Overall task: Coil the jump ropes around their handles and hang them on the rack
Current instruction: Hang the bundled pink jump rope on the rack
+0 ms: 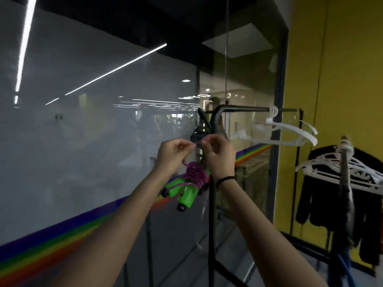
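Note:
A jump rope (pixel 191 181) with two bright green handles and a purple cord coiled around them hangs below my hands. My left hand (pixel 173 155) and my right hand (pixel 217 154) are raised side by side in front of the black rack (pixel 232 109). Each pinches the purple cord's free end between fingertips, just under a black bundle (pixel 199 132) that hangs at the rack's bent corner. The rack's upright post (pixel 211 214) runs down behind the green handles.
Several white hangers (pixel 288 131) hang on the rack's top bar to the right. A second rack at the right edge holds white hangers (pixel 339 164) and a black jacket (pixel 323 195). A frosted glass wall (pixel 83 141) with a rainbow stripe runs along the left.

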Tool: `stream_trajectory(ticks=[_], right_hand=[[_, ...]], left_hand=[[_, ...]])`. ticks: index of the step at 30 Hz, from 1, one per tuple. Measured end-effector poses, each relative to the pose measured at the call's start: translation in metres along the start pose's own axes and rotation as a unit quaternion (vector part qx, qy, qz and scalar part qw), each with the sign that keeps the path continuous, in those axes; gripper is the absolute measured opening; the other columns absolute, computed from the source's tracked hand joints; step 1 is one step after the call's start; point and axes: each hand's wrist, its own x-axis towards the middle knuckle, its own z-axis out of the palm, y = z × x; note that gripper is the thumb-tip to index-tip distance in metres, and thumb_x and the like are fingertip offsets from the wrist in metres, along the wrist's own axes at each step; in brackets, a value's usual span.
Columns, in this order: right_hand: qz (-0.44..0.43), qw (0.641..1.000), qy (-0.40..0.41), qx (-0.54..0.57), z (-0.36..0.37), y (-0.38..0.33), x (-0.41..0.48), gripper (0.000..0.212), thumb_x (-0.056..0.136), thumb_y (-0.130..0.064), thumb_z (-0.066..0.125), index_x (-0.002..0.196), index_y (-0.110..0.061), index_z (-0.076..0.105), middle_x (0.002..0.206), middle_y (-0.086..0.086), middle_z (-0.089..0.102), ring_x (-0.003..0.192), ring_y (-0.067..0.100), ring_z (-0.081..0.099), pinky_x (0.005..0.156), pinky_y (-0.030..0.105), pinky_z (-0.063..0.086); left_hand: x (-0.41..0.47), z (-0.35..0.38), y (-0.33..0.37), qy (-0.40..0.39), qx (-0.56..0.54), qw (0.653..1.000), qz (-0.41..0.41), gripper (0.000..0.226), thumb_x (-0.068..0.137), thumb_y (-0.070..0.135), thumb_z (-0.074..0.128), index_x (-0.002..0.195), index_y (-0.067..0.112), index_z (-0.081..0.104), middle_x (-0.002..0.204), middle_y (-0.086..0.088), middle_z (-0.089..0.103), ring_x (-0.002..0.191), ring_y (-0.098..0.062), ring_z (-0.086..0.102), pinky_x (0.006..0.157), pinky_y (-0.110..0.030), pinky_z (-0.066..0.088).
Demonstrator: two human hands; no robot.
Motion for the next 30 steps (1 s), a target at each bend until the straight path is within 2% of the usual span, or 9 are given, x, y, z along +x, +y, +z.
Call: stream_trajectory(ticks=[2,7,13,16,19,23,25,28,30], right_hand=[[-0.009,0.998,0.016,-0.056,0.008,0.009,0.027,0.006,0.083,-0.011,0.063,0.087,-0.008,0.065,0.076,-0.001,0.062,0.063,-0.001,0.052,0.057,0.006,0.039],[-0.019,0.990,0.052,-0.133,0.017,0.036,0.044,0.006,0.082,-0.010,0.062,0.086,-0.009,0.066,0.081,0.003,0.067,0.076,0.015,0.060,0.072,0.031,0.053],[-0.003,0.986,0.090,-0.137,0.022,0.053,0.041,0.010,0.086,-0.014,0.058,0.088,-0.008,0.065,0.082,0.001,0.066,0.073,0.010,0.057,0.067,0.024,0.047],[0.013,0.987,0.089,-0.132,0.018,0.062,0.038,0.008,0.085,-0.013,0.060,0.087,-0.008,0.066,0.084,0.003,0.067,0.070,0.007,0.056,0.062,0.014,0.044],[0.004,0.989,0.059,-0.135,0.013,0.067,0.033,0.005,0.085,-0.013,0.062,0.088,-0.009,0.063,0.080,-0.005,0.061,0.068,-0.001,0.053,0.057,0.005,0.044],[0.028,0.992,0.035,-0.117,0.013,0.072,0.029,0.008,0.084,-0.013,0.063,0.087,-0.017,0.057,0.076,-0.013,0.057,0.074,0.010,0.057,0.064,0.016,0.048],[0.050,0.991,0.024,-0.123,0.013,0.074,0.027,0.012,0.083,-0.014,0.063,0.085,-0.021,0.053,0.076,-0.013,0.057,0.078,0.019,0.060,0.070,0.031,0.052],[0.077,0.989,-0.007,-0.126,0.010,0.071,0.026,0.014,0.083,-0.016,0.064,0.086,-0.021,0.052,0.081,-0.006,0.059,0.081,0.024,0.062,0.073,0.040,0.056],[0.090,0.987,-0.019,-0.131,0.007,0.068,0.025,0.013,0.083,-0.016,0.064,0.087,-0.020,0.052,0.084,-0.001,0.061,0.082,0.025,0.063,0.074,0.042,0.056]], left_hand=[[0.034,0.007,-0.011,-0.014,-0.004,1.000,-0.001,0.010,0.082,0.010,0.067,0.087,0.001,0.068,0.048,0.011,0.056,0.038,0.002,0.046,0.045,-0.017,0.040],[0.069,0.027,-0.039,-0.050,-0.025,0.998,-0.029,0.011,0.082,0.013,0.068,0.088,0.004,0.069,0.060,0.004,0.058,0.041,0.007,0.050,0.049,-0.014,0.041],[0.072,0.034,-0.051,-0.109,-0.042,0.992,-0.045,0.012,0.085,0.015,0.064,0.094,0.007,0.067,0.071,0.002,0.061,0.061,-0.008,0.051,0.048,-0.013,0.040],[0.067,0.031,-0.054,-0.191,-0.041,0.978,-0.079,0.014,0.089,0.015,0.059,0.091,0.004,0.067,0.073,-0.002,0.062,0.058,-0.009,0.053,0.048,-0.011,0.042],[0.062,0.026,-0.059,-0.271,-0.056,0.954,-0.119,0.017,0.090,0.023,0.057,0.082,0.013,0.068,0.074,-0.004,0.066,0.051,-0.003,0.057,0.052,-0.015,0.047],[0.055,0.020,-0.069,-0.296,0.024,0.955,-0.021,0.016,0.086,0.035,0.061,0.087,0.022,0.071,0.081,0.003,0.070,0.063,0.004,0.061,0.064,-0.020,0.045],[0.051,0.017,-0.074,-0.305,0.086,0.948,0.026,0.025,0.080,0.046,0.064,0.090,0.024,0.072,0.086,0.003,0.072,0.080,-0.007,0.065,0.074,-0.027,0.048],[0.042,0.018,-0.087,-0.285,0.252,0.923,0.058,0.039,0.075,0.057,0.062,0.074,0.018,0.066,0.070,0.004,0.059,0.073,-0.020,0.059,0.067,-0.035,0.044],[0.034,0.019,-0.089,-0.254,0.249,0.934,0.040,0.034,0.080,0.051,0.060,0.072,0.019,0.065,0.074,0.002,0.050,0.075,-0.022,0.056,0.067,-0.035,0.042]])
